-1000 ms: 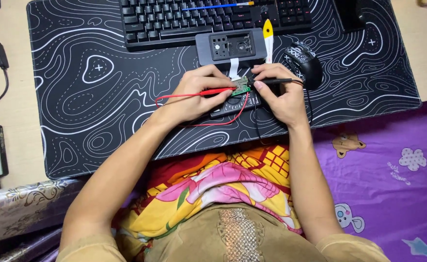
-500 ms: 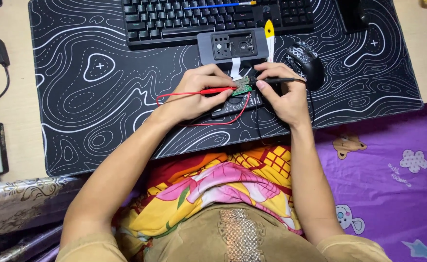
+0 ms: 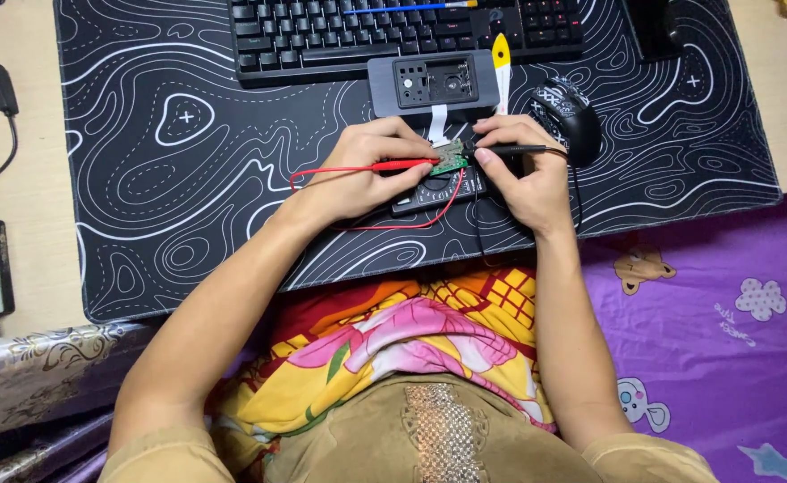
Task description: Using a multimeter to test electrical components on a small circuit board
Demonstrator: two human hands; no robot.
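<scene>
Two probes meet on a small green circuit board, which sits near the middle of the black patterned desk mat, just above a dark multimeter so its dial stays readable. The left hand is pinched on the red probe, tip on the board's left edge; the right hand is closed on the black probe. Just beyond lie a grey casing, a yellow-handled tool, a mouse and a keyboard, close at hand.
</scene>
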